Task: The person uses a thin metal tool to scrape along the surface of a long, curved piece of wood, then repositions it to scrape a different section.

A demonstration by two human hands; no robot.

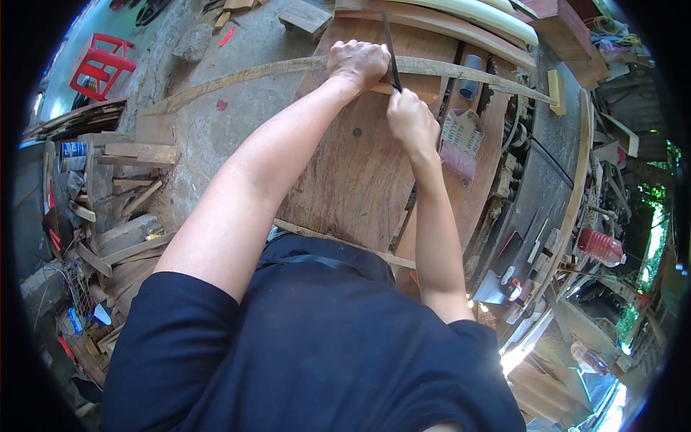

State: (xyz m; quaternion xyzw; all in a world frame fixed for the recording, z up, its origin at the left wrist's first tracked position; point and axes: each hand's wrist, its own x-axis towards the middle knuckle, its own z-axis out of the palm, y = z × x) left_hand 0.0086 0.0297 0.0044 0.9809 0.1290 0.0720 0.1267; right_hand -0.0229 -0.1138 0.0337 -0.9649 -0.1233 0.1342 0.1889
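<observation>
A long curved wooden strip (266, 70) lies crosswise over the plywood bench top (345, 180), its left part reaching out past the bench edge. My left hand (358, 62) is closed in a fist around the strip near its middle. Just right of it, my right hand (413, 119) grips the near end of a long, narrow, dark file-like tool (391, 45). The tool points away from me and crosses the strip right beside my left knuckles. Under the strip, between my hands, a short piece of wood (385, 88) partly shows.
Pale curved timbers (468, 21) are stacked at the bench's far end. A grey tube (471, 77) and sandpaper (463, 133) lie to the right. Wood offcuts (140, 153) are piled at left, near a red stool (103, 66). A red bottle (602, 247) is at far right.
</observation>
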